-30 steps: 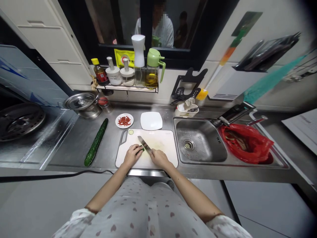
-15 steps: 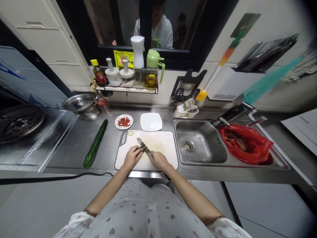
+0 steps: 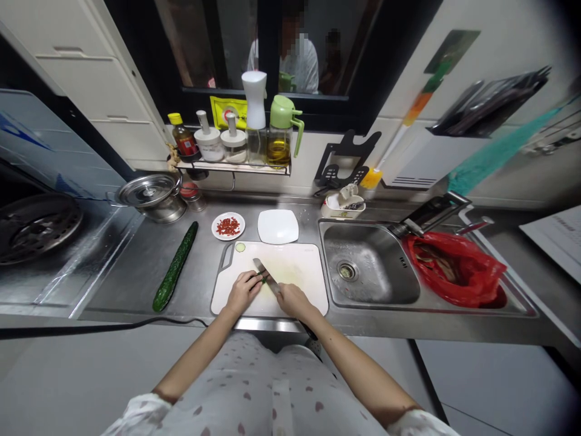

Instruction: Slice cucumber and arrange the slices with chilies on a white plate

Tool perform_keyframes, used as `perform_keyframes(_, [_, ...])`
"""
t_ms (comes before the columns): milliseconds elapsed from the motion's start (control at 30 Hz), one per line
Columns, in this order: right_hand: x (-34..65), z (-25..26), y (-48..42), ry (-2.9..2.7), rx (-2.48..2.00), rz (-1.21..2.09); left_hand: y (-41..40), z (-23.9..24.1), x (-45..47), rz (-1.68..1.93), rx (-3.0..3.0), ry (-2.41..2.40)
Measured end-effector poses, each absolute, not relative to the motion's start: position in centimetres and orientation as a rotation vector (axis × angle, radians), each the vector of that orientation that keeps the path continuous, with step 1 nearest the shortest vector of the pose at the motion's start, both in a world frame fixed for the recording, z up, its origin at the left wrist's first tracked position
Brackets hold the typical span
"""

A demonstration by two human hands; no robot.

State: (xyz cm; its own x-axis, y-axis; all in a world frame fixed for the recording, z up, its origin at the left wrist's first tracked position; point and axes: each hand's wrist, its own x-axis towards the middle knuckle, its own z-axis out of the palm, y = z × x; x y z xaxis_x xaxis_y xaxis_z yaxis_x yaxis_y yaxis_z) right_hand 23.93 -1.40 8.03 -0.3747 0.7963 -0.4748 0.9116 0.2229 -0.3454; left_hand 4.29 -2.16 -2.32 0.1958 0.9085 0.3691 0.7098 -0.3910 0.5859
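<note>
Head view: the left grip (image 3: 244,292) pins a green piece (image 3: 264,280), mostly hidden, to the cutting board (image 3: 304,272); the right grip (image 3: 293,300) is wrapped around a knife (image 3: 272,284), its blade just right of the left fingertips. Compared with half a second ago, both keep nearly the same pose, everything sitting slightly lower in frame. A cucumber (image 3: 176,266) lies left of the left grip.
</note>
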Motion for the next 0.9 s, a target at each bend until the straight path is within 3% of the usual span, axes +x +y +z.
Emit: perform_keyframes(900, [21.4, 7.4, 0.1, 2.273, 1.617, -0.851, -2.0, -2.0, 4.3, 1.072, 2.248, 1.506])
